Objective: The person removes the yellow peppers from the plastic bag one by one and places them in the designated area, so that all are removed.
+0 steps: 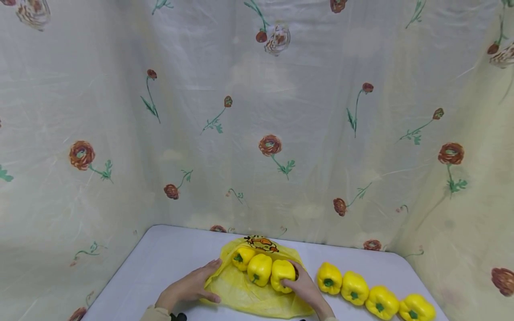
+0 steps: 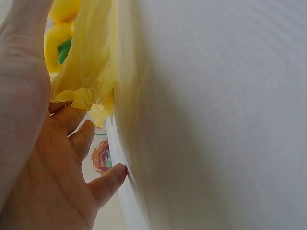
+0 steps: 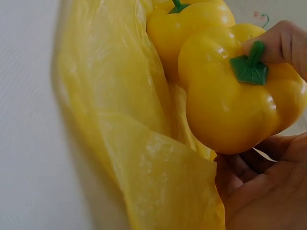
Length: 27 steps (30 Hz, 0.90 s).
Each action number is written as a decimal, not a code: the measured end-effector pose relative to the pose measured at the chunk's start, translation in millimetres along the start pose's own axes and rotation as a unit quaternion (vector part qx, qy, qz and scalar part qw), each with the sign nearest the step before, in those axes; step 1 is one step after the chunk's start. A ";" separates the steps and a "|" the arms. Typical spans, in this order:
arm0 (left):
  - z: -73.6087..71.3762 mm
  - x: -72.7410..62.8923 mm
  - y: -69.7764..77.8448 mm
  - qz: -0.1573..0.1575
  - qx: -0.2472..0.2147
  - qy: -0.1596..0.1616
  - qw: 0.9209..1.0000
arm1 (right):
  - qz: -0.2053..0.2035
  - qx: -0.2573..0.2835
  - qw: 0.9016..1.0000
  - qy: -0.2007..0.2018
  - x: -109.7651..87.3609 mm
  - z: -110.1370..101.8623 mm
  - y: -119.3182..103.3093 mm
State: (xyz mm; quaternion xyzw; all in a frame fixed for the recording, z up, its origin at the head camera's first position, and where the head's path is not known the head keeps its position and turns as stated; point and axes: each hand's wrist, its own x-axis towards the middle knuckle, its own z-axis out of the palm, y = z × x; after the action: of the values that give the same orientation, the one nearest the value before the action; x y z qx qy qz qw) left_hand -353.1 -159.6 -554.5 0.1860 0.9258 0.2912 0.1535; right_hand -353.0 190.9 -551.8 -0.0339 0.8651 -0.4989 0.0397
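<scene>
A yellow plastic bag point(image 1: 241, 292) with a printed picture lies spread on the table, its mouth gaping. Two yellow bell peppers, the left one point(image 1: 242, 258) and the middle one point(image 1: 259, 270), sit side by side in the bag's mouth. To their right, my right hand point(image 1: 307, 285) grips a third bell pepper point(image 3: 225, 110), thumb beside its green stem and fingers under its far side. My left hand point(image 1: 196, 284) is at the bag's left edge, fingers extended and spread. In the left wrist view its fingertips point(image 2: 84, 136) are right at the bag's rim.
Several more yellow bell peppers point(image 1: 354, 288) stand in a slanting row on the white table point(image 1: 176, 249), right of the bag. A flower-printed curtain point(image 1: 257, 111) surrounds the table at the back and both sides.
</scene>
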 end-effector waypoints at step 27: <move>-0.2 -1.6 1.3 0.017 0.014 0.005 1.000 | 0.012 0.001 1.000 0.013 -7.2 -4.7 -14.0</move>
State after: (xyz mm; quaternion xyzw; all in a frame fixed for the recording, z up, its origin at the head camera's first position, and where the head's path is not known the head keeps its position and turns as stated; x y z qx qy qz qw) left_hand -351.4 -159.4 -553.3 0.2020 0.9272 0.2821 0.1410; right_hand -346.0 188.6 -537.1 -0.0170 0.8654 -0.4995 0.0347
